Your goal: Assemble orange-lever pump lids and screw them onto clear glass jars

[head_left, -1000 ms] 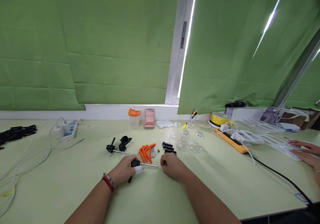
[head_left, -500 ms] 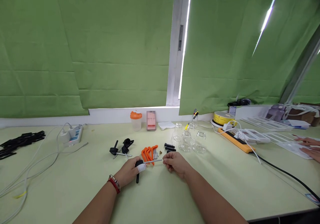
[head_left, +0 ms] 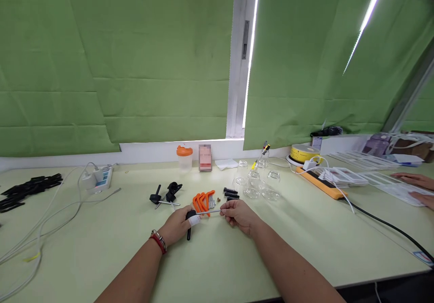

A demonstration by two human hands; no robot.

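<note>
My left hand [head_left: 178, 224] is closed round a black part [head_left: 189, 234] with a thin metal rod [head_left: 210, 212] pointing right. At the rod's far end, my right hand [head_left: 239, 215] pinches with thumb and fingertips; anything small between them is hidden. Orange hooked pieces [head_left: 202, 201] lie just beyond the rod, beside several silver screws [head_left: 211, 202] and a tiny brass-coloured piece [head_left: 219, 199]. Black ribbed pieces [head_left: 231, 193] lie behind my right hand. Two black assemblies [head_left: 172, 191] with metal rods rest beyond my left hand.
Clear glasses [head_left: 252, 185] stand behind and right of my right hand. An orange-lidded cup [head_left: 185, 158] is near the wall. White cables and a power strip [head_left: 103, 179] lie left, an orange power strip [head_left: 320, 183] right. Another person's hands [head_left: 418, 188] touch white sheets at far right.
The rod's tip now meets the fingertips of my right hand, where a small gap showed before. The view has tilted slightly downward.
</note>
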